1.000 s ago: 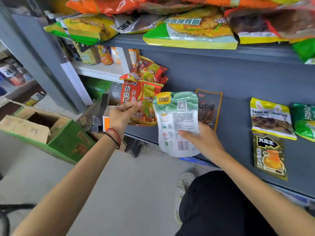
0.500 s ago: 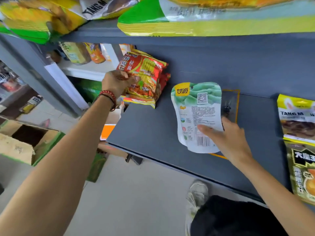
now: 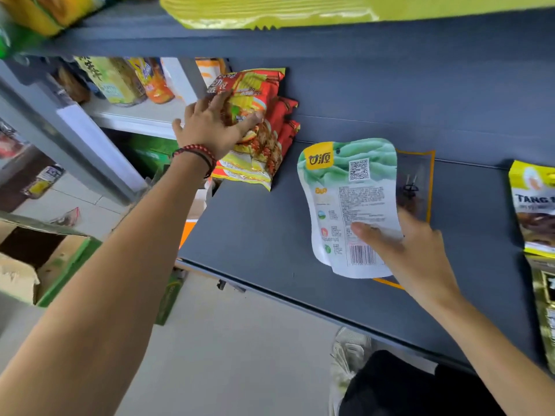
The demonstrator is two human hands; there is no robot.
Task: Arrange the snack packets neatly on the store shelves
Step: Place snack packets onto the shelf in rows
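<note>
Dark grey shelving fills most of the view: a wide lower shelf (image 3: 264, 235) with a grey back panel, and an upper shelf (image 3: 330, 37) overhead, where a large yellow-green packet (image 3: 270, 13) hangs over the front edge. Below lies a pale floor (image 3: 240, 355), and at the left an open cardboard box (image 3: 45, 253) with green sides stands on it. Behind that, a white shelf (image 3: 135, 115) carries bottles (image 3: 120, 82) with yellow and orange labels.

At the back left corner of the lower shelf, a stack of red and yellow snack packets (image 3: 264, 151) leans against the back panel. The left hand (image 3: 210, 124) lies on the top packet with its fingers (image 3: 252, 120) straight and spread, pressing on it and gripping nothing.

Near the middle of the shelf, well apart from the stack, is a white and green packet (image 3: 351, 205), back side up, showing a QR code and a barcode. The right hand (image 3: 411, 250) pinches its lower right corner, thumb on top and the other fingers hidden beneath. Whether the packet rests on the shelf or is lifted cannot be told. Under it, partly covered, lies a dark packet with an orange border (image 3: 417, 181).

At the right edge lies a yellow packet marked TANG (image 3: 534, 205).

A pale shoe (image 3: 348, 352) shows on the floor, and a red and dark bead bracelet (image 3: 198, 151) circles the left wrist.
</note>
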